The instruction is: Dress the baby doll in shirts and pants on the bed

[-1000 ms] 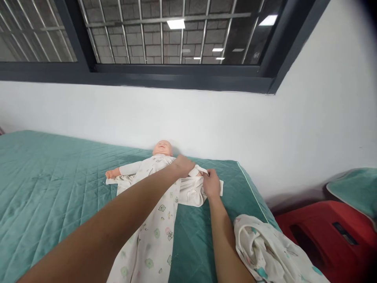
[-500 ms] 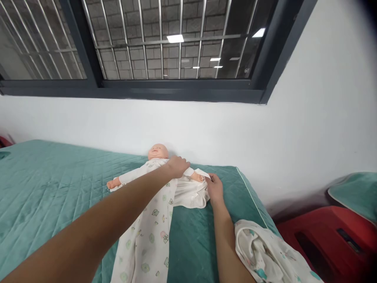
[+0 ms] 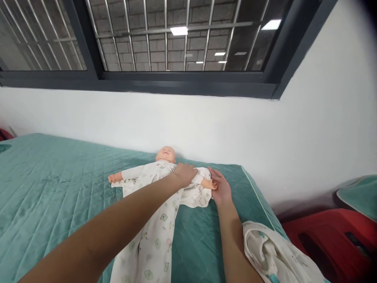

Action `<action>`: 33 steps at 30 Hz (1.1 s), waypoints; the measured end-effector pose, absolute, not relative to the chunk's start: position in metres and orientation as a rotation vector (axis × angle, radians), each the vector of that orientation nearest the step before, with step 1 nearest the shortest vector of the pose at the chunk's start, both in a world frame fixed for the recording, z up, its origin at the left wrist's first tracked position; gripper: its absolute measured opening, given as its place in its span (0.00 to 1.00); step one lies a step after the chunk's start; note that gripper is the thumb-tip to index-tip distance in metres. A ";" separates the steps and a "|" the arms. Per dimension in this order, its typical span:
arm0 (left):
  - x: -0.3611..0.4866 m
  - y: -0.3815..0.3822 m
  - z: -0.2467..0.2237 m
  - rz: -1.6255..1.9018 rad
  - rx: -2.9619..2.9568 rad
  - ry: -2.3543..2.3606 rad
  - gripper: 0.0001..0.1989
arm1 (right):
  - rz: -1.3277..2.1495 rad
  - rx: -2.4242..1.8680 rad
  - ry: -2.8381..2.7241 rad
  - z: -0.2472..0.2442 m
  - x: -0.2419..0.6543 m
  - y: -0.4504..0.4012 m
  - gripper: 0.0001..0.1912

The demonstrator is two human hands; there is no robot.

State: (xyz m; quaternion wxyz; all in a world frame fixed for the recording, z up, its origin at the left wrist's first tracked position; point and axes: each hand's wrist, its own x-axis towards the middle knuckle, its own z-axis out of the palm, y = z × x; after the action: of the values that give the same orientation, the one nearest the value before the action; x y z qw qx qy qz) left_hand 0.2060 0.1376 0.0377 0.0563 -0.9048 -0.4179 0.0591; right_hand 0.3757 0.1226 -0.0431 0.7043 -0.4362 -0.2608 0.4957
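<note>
A baby doll (image 3: 165,154) lies on its back on a green quilted cover (image 3: 73,188), head toward the wall. It wears a white printed garment (image 3: 156,232) with long sleeves, spread down toward me. My left hand (image 3: 185,174) is closed over the sleeve on the doll's arm at the right, its fingertips partly hidden. Beside that arm's bare hand (image 3: 208,184), my right hand (image 3: 222,188) has its fingers stretched out and apart; the thumb is close to the doll's hand. White cloth (image 3: 193,198) lies bunched beneath the arm.
Another crumpled white printed cloth (image 3: 277,251) sits at the near right edge of the cover, by my right forearm. A red plastic stool (image 3: 332,232) stands beyond that edge. The white wall (image 3: 132,118) and a dark-framed barred window (image 3: 182,84) are behind.
My right hand has let go of the white cloth edge and its fingers have spread. The doll's hand now points further out to the right. My left hand stays on the sleeve.
</note>
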 end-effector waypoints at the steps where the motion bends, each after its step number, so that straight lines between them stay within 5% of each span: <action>1: 0.204 0.135 0.039 0.157 -2.744 -1.296 0.19 | 1.086 -0.973 -0.555 -0.043 0.375 0.123 0.13; 6: 0.151 0.120 0.055 -0.111 -2.707 -1.478 0.17 | 0.928 -1.031 -0.476 -0.042 0.370 0.125 0.08; 12: 0.056 0.078 0.020 -1.308 -2.430 -2.260 0.26 | 0.570 -1.210 -0.557 -0.035 0.347 0.120 0.11; 18: 0.036 0.035 -0.022 -1.915 -2.195 -2.768 0.32 | 0.245 -1.406 -1.272 -0.023 0.290 0.100 0.15; 27: 0.055 0.055 -0.012 -2.103 -2.177 -2.650 0.33 | 0.692 -1.526 -1.406 -0.030 0.263 0.092 0.21; 33: 0.060 0.111 -0.001 -1.720 -2.423 -2.119 0.23 | 0.792 -1.417 -1.339 -0.040 0.268 0.099 0.20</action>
State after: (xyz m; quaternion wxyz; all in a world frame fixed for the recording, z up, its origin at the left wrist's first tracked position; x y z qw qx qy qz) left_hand 0.0599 0.1111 -0.0006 -0.2514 -0.6426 -0.5620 -0.4560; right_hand 0.2684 0.0986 -0.0397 0.4958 -0.5849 -0.5526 0.3267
